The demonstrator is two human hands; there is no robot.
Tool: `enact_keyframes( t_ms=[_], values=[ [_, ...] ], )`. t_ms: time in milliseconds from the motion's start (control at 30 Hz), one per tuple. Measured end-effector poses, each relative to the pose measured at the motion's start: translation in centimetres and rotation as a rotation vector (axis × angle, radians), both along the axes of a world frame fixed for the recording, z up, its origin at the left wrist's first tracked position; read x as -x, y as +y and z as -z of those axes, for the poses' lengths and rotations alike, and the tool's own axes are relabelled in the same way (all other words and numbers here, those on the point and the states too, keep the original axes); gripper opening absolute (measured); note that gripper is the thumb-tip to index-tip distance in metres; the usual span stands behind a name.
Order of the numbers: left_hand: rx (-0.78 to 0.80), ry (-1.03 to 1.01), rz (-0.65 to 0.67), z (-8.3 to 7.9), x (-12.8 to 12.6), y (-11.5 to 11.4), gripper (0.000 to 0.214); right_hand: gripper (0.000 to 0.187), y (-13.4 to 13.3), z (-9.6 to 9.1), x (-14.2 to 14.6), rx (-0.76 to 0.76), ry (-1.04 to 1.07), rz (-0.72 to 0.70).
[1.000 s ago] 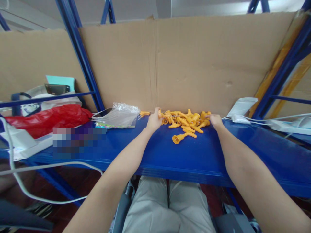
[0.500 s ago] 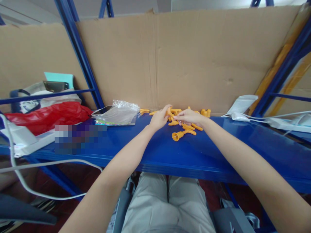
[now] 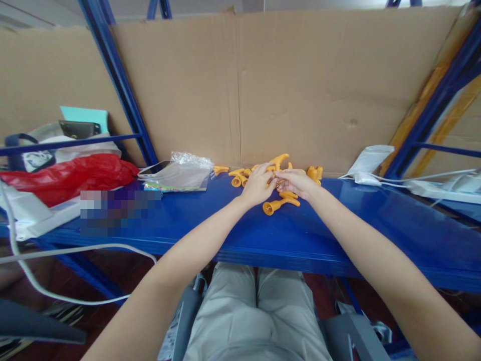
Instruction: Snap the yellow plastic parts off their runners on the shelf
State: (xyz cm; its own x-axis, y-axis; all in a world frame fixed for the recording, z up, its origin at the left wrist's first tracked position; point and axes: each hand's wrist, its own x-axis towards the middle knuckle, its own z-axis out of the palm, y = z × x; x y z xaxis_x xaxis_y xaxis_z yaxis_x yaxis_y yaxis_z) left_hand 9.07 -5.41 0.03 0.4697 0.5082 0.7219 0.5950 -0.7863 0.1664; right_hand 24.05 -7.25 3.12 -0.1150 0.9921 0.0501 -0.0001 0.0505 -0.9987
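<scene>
My left hand (image 3: 258,186) is closed around an orange plastic part (image 3: 280,160), whose curved end sticks up past the fingers. My right hand (image 3: 297,181) meets it from the right, fingertips pinched together near the part. What sits between those fingertips is too small to make out. In front of the hands lies an orange bell-ended handle (image 3: 273,206), its round opening facing left and toward me. More orange pieces (image 3: 236,179) rest left of my left hand, and another orange piece (image 3: 314,173) is behind my right wrist.
All of this is on a blue metal shelf (image 3: 210,220) backed by a cardboard sheet (image 3: 180,90). Small metal springs (image 3: 213,175) and a clear plastic bag (image 3: 184,173) lie to the left. Farther left is a red bag (image 3: 75,175); white cables (image 3: 394,181) run on the right.
My left hand has turned and shifted slightly right; the orange part's curved end now points up. My right hand stays close by, and the view has tilted a little.
</scene>
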Motion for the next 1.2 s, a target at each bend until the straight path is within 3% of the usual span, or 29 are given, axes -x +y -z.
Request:
enact_keyframes(
  t_ms=[200,467,633,767,1000,1200],
  values=[
    [0.058,-0.015,0.009,-0.2,0.1,0.3,0.013,0.025,0.0,0.5,0.2,-0.03,-0.051,0.047],
    [0.249,-0.084,-0.025,-0.1,-0.1,1.2,0.01,0.028,0.4,1.4,0.2,-0.074,-0.166,0.178],
    [0.327,-0.067,-0.191,-0.5,0.1,0.8,0.01,0.03,0.7,2.2,0.6,-0.151,-0.263,0.207],
    [0.306,0.039,-0.294,-0.8,0.3,-0.1,0.016,0.029,1.0,3.0,1.0,-0.188,-0.267,0.196],
    [0.269,0.274,-0.337,-1.3,0.2,-0.9,0.028,0.034,1.6,3.4,1.1,-0.181,-0.283,0.249],
    [0.298,0.22,-0.318,-1.3,0.0,-0.8,0.029,0.03,2.1,3.6,0.6,-0.224,-0.276,0.232]
  ],
)
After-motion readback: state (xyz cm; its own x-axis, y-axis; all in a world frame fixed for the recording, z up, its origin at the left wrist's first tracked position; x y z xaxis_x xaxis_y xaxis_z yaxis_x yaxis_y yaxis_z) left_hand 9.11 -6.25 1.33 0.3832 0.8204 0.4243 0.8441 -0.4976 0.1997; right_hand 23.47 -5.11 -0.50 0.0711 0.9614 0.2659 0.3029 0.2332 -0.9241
